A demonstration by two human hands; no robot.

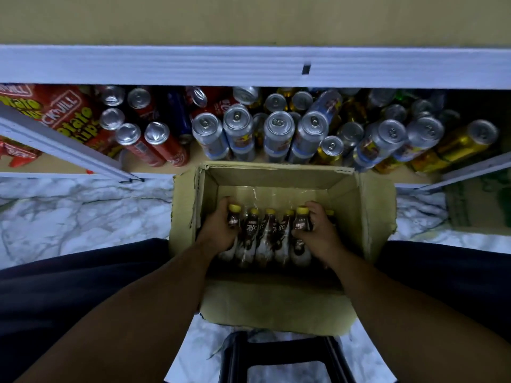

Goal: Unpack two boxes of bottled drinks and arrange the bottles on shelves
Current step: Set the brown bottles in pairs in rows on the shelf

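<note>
Bottles stand in a row across the box, caps tilted away from the person. Left hand curls round the leftmost bottle, right hand round one near the right end. Both are equally near.

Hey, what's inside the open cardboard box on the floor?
A row of yellow-capped dark bottles in clear plastic wrap; the left hand and right hand each grip one. What lies beneath them is hidden.
</note>
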